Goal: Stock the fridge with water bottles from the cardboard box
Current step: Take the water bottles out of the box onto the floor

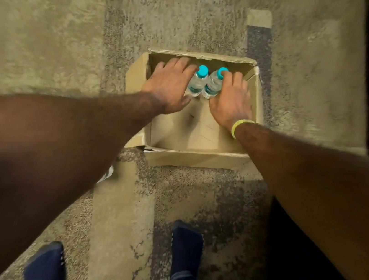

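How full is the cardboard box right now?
Nearly empty: the cardboard box shows two bottles at its far end, between the left hand and right hand, and bare floor nearer. Under the hands, cannot tell.

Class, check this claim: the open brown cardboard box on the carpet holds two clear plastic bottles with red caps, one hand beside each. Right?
The head view shows turquoise caps, not red. The rest holds: two clear plastic bottles in the open brown cardboard box on the carpet, the left hand and right hand one beside each.
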A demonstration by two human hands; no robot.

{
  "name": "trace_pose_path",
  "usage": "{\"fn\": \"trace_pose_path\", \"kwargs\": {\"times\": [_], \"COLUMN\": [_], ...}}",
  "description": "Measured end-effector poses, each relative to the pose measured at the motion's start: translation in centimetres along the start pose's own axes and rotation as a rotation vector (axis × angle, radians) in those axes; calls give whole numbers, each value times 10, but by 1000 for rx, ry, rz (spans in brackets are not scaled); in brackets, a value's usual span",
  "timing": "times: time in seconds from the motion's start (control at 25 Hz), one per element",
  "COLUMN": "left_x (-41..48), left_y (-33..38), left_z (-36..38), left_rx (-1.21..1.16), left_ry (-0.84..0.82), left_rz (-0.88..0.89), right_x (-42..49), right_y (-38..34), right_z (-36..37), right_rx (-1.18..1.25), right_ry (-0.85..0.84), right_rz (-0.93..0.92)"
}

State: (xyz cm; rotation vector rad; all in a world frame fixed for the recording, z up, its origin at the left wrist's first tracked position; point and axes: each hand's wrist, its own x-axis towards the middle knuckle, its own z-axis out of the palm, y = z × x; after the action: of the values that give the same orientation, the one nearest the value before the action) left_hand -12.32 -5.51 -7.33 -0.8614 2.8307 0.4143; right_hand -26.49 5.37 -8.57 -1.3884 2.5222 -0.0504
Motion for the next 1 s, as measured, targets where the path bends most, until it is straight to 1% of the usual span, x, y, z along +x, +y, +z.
{"fn": "trace_pose_path", "kwargs": {"times": [0.08, 0.2, 0.4, 0.52, 0.6, 0.68, 0.8, 0.92, 1.0], "left_x": [29, 55, 66, 58, 50, 42, 27, -2, -27], "left_y": [8, 16, 23, 22, 20, 15, 1, -14, -28], "left_z": [0, 8, 18, 26, 31, 30, 22, 4, -16], "left_rx": [-55, -54, -93, -109, -116, -145, -272, -411, -454], "left_ry": [3, -61, -59, -93, -100, -77, 20, 116, 148], "left_rz": [-3, -39, -142, -118, -90, -81, -79, -64, -17], "right_x": [23, 41, 48, 49, 46, 43, 34, 14, 0], "right_y": [7, 13, 13, 10, 6, 4, 6, 0, -11], "right_z": [-2, 4, 9, 8, 12, 16, 7, -17, -39], "right_rx": [51, 118, 202, 198, 158, 141, 264, 288, 302], "right_ry": [-31, -103, -1, 12, -33, -77, -45, 22, 38], "right_rz": [48, 52, -46, -88, -103, -78, -12, -110, -187]}}
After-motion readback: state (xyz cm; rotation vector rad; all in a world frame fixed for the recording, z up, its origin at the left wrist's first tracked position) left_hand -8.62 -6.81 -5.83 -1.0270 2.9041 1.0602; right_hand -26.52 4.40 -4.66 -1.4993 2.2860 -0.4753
